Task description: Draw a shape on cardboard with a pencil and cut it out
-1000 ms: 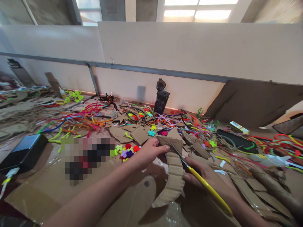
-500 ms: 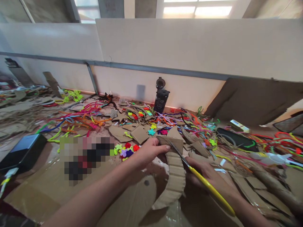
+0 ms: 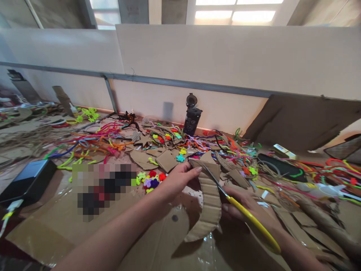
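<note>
A curved, crescent-like piece of corrugated cardboard (image 3: 210,207) hangs in front of me, its lower end tapering to a point. My left hand (image 3: 183,178) pinches its upper end between thumb and fingers. My right hand (image 3: 242,205) grips yellow-handled scissors (image 3: 248,218). The metal blades lie diagonally across the top of the cardboard, close to my left thumb; whether they are cutting I cannot tell. Small pipe-cleaner flowers (image 3: 152,180) in several colours lie to the left of my left forearm.
Pipe cleaners (image 3: 113,139) and cardboard scraps (image 3: 166,160) litter the table. A black lidded container (image 3: 192,120) stands by the low wall. A black device with a cable (image 3: 28,178) sits at left, a glue bottle (image 3: 324,188) at right. A large dark board (image 3: 301,124) leans behind.
The cardboard's lower end has swung slightly up and to the right. The scissors have shifted slightly against its top, and both hands keep their hold.
</note>
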Tool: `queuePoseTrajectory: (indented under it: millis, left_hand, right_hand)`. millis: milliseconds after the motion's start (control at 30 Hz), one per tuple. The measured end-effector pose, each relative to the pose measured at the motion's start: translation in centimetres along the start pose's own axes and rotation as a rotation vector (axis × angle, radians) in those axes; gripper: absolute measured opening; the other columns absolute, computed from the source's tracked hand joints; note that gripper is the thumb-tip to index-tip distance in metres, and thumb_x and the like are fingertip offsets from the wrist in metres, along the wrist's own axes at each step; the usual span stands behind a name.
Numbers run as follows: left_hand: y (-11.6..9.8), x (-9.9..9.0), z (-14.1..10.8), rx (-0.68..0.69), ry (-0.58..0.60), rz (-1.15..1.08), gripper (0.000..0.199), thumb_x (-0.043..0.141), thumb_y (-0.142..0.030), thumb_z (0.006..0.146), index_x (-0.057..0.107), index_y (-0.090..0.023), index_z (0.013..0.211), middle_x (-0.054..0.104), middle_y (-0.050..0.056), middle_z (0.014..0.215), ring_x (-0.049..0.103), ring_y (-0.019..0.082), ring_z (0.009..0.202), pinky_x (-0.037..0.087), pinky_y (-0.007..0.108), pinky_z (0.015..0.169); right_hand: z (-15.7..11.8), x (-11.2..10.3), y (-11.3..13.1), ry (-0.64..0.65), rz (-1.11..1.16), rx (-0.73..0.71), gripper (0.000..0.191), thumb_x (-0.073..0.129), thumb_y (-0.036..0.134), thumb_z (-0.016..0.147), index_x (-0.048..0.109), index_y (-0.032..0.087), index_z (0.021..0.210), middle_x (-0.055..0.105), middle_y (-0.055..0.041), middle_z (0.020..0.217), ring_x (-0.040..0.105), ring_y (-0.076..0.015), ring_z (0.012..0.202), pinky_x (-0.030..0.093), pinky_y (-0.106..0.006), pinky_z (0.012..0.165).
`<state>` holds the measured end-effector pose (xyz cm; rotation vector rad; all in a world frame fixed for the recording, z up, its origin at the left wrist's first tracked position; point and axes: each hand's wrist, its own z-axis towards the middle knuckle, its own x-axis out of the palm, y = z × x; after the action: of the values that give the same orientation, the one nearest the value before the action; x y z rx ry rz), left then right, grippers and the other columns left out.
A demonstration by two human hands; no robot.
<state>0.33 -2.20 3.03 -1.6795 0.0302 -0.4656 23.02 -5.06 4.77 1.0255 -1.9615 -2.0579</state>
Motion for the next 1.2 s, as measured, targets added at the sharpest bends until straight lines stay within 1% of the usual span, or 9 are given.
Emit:
queuePoseTrajectory:
  millis: [100,167,267,467,700,833,900,1033,1200]
  left_hand:
    - [-0.1,0.0,0.0,0.021,-0.035,0.008,0.044,0.082,-0.055,0.071,0.066,-0.015,0.081,0.067,0.001,0.066,0.06,0.013,0.057,0.046,0.024,0.058]
    - [-0.1,0.0,0.0,0.021,-0.034,-0.007,0.04,0.082,-0.051,0.071,0.068,-0.015,0.082,0.068,0.002,0.068,0.061,0.013,0.057,0.046,0.025,0.059]
    - [-0.1,-0.1,0.1,0.017,-0.007,-0.018,0.037,0.082,-0.047,0.072,0.071,-0.014,0.085,0.071,0.003,0.071,0.063,0.014,0.06,0.048,0.025,0.061]
    - [0.1,-0.2,0.3,0.023,0.03,0.043,0.031,0.079,-0.044,0.075,0.072,-0.014,0.08,0.07,0.003,0.065,0.062,0.014,0.056,0.05,0.026,0.061]
    - [0.1,-0.3,0.3,0.008,0.035,0.028,0.038,0.081,-0.049,0.071,0.071,-0.014,0.081,0.07,0.004,0.066,0.063,0.014,0.056,0.049,0.025,0.057]
    - [0.2,-0.3,0.3,0.013,0.059,0.055,0.035,0.077,-0.048,0.073,0.072,-0.014,0.079,0.07,0.003,0.064,0.062,0.013,0.053,0.05,0.025,0.057]
    - [0.2,-0.3,0.3,0.013,0.062,0.072,0.034,0.076,-0.047,0.075,0.072,-0.014,0.078,0.069,0.003,0.062,0.061,0.013,0.053,0.05,0.025,0.057]
    - [0.4,-0.1,0.4,-0.009,0.062,0.088,0.032,0.077,-0.045,0.073,0.07,-0.014,0.078,0.068,0.003,0.063,0.06,0.013,0.052,0.049,0.024,0.054]
    - [0.7,0.0,0.6,-0.004,0.073,0.114,0.029,0.074,-0.041,0.073,0.07,-0.013,0.081,0.068,0.003,0.065,0.061,0.013,0.053,0.05,0.025,0.055]
  right_hand:
    - [0.0,-0.2,-0.6,0.007,-0.046,-0.013,0.044,0.067,0.06,0.083,0.078,0.023,0.104,0.072,-0.0061,0.088,0.067,-0.0311,0.094,0.057,-0.038,0.086]
    - [0.1,-0.3,-0.8,0.007,-0.117,-0.02,0.044,0.065,0.059,0.085,0.077,0.022,0.106,0.073,-0.0062,0.094,0.067,-0.0317,0.096,0.056,-0.039,0.087]
    - [0.3,-0.3,-0.9,-0.003,-0.187,-0.017,0.046,0.066,0.06,0.084,0.076,0.02,0.105,0.073,-0.006,0.094,0.066,-0.0305,0.093,0.055,-0.04,0.087]
    - [0.4,-0.2,-0.6,0.001,-0.2,-0.014,0.048,0.066,0.062,0.085,0.076,0.02,0.105,0.074,-0.0067,0.097,0.066,-0.0308,0.093,0.055,-0.037,0.083]
    - [0.3,0.1,0.3,-0.001,-0.14,0.006,0.045,0.067,0.056,0.085,0.076,0.021,0.112,0.074,-0.0063,0.093,0.066,-0.0284,0.088,0.055,-0.035,0.082]
    - [0.2,-0.2,-0.6,0.004,-0.149,-0.001,0.036,0.069,0.05,0.085,0.078,0.021,0.104,0.073,-0.0057,0.089,0.066,-0.0292,0.089,0.054,-0.034,0.08]
    - [0.1,-0.5,-1.2,0.002,-0.177,-0.022,0.034,0.067,0.047,0.086,0.077,0.021,0.105,0.073,-0.0049,0.091,0.066,-0.0298,0.091,0.054,-0.034,0.08]
    - [0.0,-0.8,-1.3,0.022,-0.255,-0.008,0.039,0.065,0.054,0.087,0.075,0.021,0.104,0.073,-0.0049,0.096,0.065,-0.0305,0.092,0.053,-0.037,0.08]
    - [0.2,-0.6,-0.8,0.031,-0.259,0.025,0.044,0.064,0.058,0.088,0.074,0.02,0.105,0.074,-0.0054,0.099,0.066,-0.0294,0.094,0.054,-0.035,0.079]
